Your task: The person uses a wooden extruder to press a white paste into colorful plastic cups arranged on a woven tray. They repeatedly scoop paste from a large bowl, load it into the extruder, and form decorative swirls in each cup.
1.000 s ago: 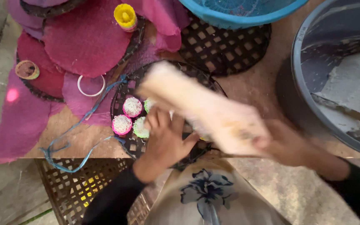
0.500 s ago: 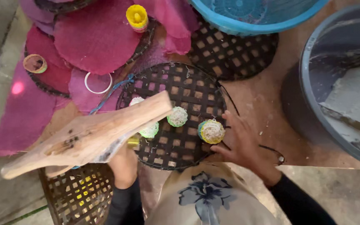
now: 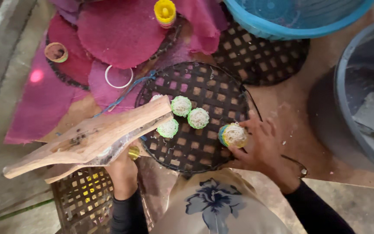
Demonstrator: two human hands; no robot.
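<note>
Over round woven tray, wood slab in left hand, long axis left-right

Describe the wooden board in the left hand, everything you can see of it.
The wooden board is a long, rough slab of pale brown wood with darker, uneven edges and small dark spots. The left hand grips it from below. It lies nearly flat, its right end over the round woven tray, its left end past the tray.

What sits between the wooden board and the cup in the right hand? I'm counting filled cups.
Head view: three noodle-filled cups on the round woven tray, between wooden board and held cup.
</note>
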